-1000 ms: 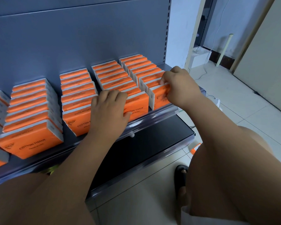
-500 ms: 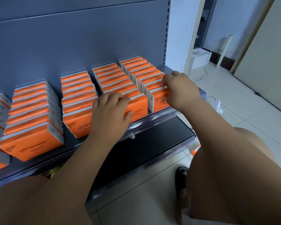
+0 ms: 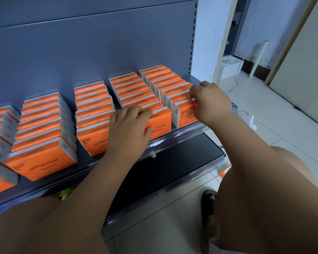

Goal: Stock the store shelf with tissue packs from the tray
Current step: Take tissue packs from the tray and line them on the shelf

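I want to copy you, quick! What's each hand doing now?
Left hand: open, resting on a front tissue pack.
Right hand: pinching the end-row pack.

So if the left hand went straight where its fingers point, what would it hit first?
Likely the left hand would meet the tissue packs standing behind the front one, though depth is unclear.
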The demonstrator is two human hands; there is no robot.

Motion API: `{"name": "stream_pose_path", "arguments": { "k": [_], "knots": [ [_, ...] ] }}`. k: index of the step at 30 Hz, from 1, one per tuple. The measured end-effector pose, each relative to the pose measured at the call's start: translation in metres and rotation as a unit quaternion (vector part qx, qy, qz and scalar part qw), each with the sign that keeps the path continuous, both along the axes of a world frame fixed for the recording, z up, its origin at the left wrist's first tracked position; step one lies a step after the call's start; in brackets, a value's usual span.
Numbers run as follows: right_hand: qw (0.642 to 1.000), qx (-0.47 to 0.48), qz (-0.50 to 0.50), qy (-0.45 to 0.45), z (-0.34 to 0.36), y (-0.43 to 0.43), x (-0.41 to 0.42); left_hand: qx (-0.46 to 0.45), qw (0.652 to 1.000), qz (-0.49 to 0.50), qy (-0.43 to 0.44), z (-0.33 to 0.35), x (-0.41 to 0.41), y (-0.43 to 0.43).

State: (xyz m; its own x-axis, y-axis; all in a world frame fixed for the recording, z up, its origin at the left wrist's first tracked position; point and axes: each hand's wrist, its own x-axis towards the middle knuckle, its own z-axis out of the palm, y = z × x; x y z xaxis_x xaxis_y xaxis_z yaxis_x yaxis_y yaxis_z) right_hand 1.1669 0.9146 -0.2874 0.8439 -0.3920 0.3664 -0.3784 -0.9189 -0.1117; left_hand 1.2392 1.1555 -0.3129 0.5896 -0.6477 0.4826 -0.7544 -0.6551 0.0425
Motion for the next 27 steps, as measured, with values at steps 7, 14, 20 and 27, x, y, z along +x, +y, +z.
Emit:
{"name": "stream_pose_path", "arguments": {
  "k": [7,14,20,27],
  "knots": [
    [1.000,-0.002,-0.015,0.020,0.002,0.002,0.001,0.008,1.000,0.006,0.002,0.000,0.001,0.000],
    [0.999,-0.001,0.037,-0.006,0.000,0.022,0.000,0.008,1.000,0.007,0.008,0.000,0.000,-0.001],
    [0.982,0.077,0.154,-0.077,0.000,0.052,0.000,-0.015,1.000,0.016,0.019,0.001,0.000,-0.003],
    [0.965,0.135,0.195,-0.111,-0.003,0.085,0.010,-0.082,0.994,0.066,0.026,0.016,-0.001,0.013]
  ]
}}
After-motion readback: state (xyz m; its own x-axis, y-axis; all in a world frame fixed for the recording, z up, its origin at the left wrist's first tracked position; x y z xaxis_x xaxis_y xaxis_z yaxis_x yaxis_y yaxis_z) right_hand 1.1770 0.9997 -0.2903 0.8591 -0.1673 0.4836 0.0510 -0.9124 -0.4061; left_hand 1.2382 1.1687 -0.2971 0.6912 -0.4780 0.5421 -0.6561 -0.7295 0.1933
